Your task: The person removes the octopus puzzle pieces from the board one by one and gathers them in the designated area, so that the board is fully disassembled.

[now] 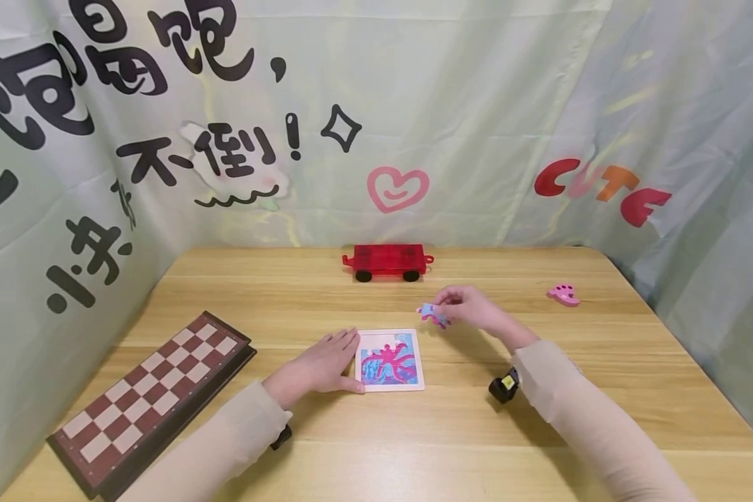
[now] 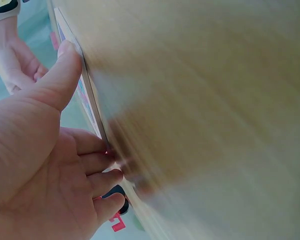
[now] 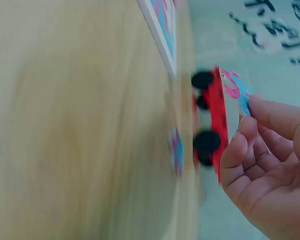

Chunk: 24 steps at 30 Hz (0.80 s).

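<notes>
A square puzzle tray (image 1: 421,362) with a white frame shows a pink octopus on blue, with a bare patch in the upper left of its picture. My left hand (image 1: 326,362) lies along the tray's left side, fingers fairly straight, thumb at the near left corner and fingertips by the far one. In my right hand (image 1: 470,308), right of the tray and above the table, a blue and pink puzzle piece (image 3: 236,87) is pinched between thumb and fingers. Below it in the right wrist view, another puzzle piece (image 3: 177,152) lies on the table.
A red toy wagon (image 1: 389,259) with black wheels stands at the back. On the left lies a brown and white checkered board case (image 1: 150,397). A small pink object (image 1: 563,295) with darker dots sits at the far right. Printed cloth (image 1: 477,104) encloses the wooden table's back and sides.
</notes>
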Each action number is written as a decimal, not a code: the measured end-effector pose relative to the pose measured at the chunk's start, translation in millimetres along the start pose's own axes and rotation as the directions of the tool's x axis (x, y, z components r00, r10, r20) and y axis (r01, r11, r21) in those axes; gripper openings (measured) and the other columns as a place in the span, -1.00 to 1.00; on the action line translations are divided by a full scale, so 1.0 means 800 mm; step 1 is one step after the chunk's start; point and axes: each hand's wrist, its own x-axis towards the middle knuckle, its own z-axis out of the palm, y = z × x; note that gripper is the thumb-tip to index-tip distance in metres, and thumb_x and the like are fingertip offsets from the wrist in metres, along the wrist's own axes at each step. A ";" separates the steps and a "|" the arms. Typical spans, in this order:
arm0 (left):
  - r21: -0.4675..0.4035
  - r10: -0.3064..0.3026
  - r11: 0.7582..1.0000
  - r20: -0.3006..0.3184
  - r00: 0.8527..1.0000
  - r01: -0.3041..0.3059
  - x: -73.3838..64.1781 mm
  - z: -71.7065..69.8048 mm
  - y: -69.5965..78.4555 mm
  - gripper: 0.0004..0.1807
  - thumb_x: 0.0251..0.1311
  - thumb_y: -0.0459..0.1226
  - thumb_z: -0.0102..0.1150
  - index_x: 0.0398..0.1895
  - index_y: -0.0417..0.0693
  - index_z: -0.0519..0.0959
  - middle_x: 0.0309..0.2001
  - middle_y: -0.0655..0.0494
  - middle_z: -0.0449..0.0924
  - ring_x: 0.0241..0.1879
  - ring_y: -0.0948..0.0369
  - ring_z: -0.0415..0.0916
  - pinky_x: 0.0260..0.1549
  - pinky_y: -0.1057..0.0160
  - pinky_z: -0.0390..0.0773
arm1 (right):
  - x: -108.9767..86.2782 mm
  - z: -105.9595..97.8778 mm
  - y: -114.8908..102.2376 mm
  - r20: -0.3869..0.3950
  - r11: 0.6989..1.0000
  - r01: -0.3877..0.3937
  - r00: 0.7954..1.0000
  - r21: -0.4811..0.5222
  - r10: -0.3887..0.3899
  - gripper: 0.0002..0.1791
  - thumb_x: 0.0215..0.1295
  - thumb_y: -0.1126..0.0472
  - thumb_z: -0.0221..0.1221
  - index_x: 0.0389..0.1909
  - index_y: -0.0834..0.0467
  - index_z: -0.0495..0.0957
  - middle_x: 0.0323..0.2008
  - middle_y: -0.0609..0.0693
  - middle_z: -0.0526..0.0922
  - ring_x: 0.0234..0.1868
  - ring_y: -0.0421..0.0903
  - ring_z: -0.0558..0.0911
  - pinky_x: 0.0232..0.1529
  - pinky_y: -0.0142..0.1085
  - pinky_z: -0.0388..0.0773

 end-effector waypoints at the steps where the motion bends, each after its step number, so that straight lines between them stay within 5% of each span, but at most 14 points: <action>1: -0.003 -0.002 1.000 0.000 1.000 0.002 0.000 0.000 0.000 0.02 0.05 0.22 0.09 0.37 -0.32 0.04 0.40 -0.15 -0.10 0.37 -0.02 -0.15 0.28 0.03 -0.07 | -0.003 -0.008 0.003 -0.014 1.000 -0.013 1.000 -0.001 0.013 -0.82 0.26 0.28 0.13 -0.22 0.34 0.52 -0.39 0.09 0.54 -0.36 0.06 0.49 -0.32 -0.11 0.49; 11: -0.001 -0.009 1.000 0.000 1.000 0.009 0.001 0.000 0.000 0.03 0.03 0.22 0.11 0.37 -0.31 0.05 0.40 -0.14 -0.08 0.37 -0.02 -0.14 0.28 0.03 -0.06 | -0.026 -0.065 0.047 -0.077 0.992 -0.100 0.993 -0.071 0.094 -0.79 0.29 0.25 0.11 -0.22 0.36 0.53 -0.57 0.08 0.43 -0.55 -0.09 0.36 -0.51 -0.26 0.37; 24: 0.006 -0.004 1.000 -0.004 1.000 0.004 -0.001 0.000 0.001 0.02 0.04 0.21 0.11 0.37 -0.32 0.06 0.40 -0.15 -0.07 0.37 -0.03 -0.13 0.28 0.02 -0.06 | -0.027 -0.079 0.074 -0.099 0.974 -0.185 0.980 -0.133 0.173 -0.81 0.28 0.31 0.11 -0.26 0.39 0.57 -0.63 -0.05 0.43 -0.58 -0.17 0.38 -0.55 -0.34 0.36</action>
